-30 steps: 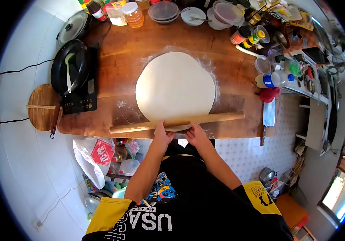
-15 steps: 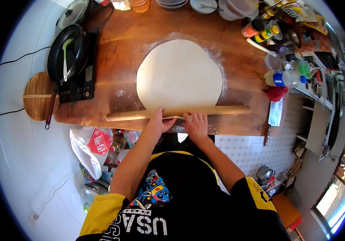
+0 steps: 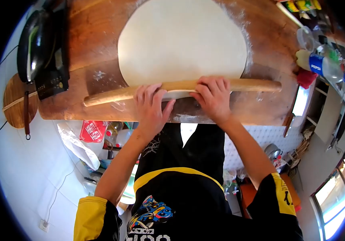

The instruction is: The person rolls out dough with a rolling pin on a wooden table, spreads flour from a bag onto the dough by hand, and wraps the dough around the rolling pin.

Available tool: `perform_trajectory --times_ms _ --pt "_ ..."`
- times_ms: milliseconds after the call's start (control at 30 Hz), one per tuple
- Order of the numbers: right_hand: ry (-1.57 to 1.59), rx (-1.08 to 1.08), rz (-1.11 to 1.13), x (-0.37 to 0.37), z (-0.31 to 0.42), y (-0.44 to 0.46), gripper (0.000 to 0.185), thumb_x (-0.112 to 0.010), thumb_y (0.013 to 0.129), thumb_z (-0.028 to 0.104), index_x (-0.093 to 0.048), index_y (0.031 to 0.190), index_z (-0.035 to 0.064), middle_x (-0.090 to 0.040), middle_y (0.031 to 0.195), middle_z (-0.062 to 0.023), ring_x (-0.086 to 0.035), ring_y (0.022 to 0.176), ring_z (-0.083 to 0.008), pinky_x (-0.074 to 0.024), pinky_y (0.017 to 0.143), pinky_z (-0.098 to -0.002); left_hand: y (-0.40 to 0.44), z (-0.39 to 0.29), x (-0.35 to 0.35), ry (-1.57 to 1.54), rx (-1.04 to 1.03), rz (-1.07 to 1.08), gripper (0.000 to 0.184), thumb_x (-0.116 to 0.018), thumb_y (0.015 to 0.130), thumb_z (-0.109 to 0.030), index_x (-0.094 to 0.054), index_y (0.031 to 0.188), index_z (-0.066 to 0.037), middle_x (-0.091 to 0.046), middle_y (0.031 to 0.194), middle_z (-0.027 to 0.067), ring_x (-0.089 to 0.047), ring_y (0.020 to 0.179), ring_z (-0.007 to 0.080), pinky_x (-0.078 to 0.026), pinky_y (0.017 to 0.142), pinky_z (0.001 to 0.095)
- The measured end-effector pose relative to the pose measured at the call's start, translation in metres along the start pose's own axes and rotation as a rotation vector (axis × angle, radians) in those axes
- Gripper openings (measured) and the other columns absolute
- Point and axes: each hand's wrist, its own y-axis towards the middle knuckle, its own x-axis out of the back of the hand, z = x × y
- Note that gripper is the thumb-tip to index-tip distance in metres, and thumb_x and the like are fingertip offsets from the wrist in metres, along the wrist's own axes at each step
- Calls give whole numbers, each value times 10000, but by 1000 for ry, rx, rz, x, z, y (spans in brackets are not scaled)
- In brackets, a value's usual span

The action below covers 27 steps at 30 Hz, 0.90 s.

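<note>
A large, thin round sheet of dough lies on the floured wooden table. Across its near edge rests a long wooden rolling pin, tilted slightly with its left end nearer to me. A lip of dough shows on the near side of the pin, between my hands. My left hand has its fingers curled over the pin left of the middle, its thumb pointing inward. On the other side of that lip, my right hand grips the pin with bent fingers, thumb by the dough edge.
A black pan sits on an induction cooker at the left, above a round wooden board. On the right are a Pepsi bottle, a red cloth and a cleaver at the table edge.
My hands have moved apart along the rolling pin, the left to the left and the right to the right. The view has tilted down and closer, so the dough looks larger.
</note>
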Motion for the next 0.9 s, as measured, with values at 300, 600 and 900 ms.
perform_trajectory --times_ms 300,600,900 --pt "157 41 71 2 -15 22 236 -801 741 186 -599 844 119 -590 846 -13 -560 798 -230 -397 740 -388 40 19 -1 -220 -87 100 247 -758 818 -87 -533 910 -46 -623 1013 115 -583 931 328 -449 840 446" --pt "-141 30 50 15 8 20 292 -716 830 141 -663 1114 96 -664 1148 -38 -615 1087 -234 -427 946 -430 66 29 4 81 -305 -69 350 -748 805 -89 -611 1115 -4 -630 1119 133 -611 1002 312 -507 787 426" --pt "-235 171 230 3 -7 16 503 -600 808 145 -595 1303 59 -605 1301 -77 -571 1223 -231 -406 1079 -445 61 33 0 115 -448 197 696 -807 668 -104 -535 1296 26 -591 1189 149 -591 1036 310 -501 886 414"
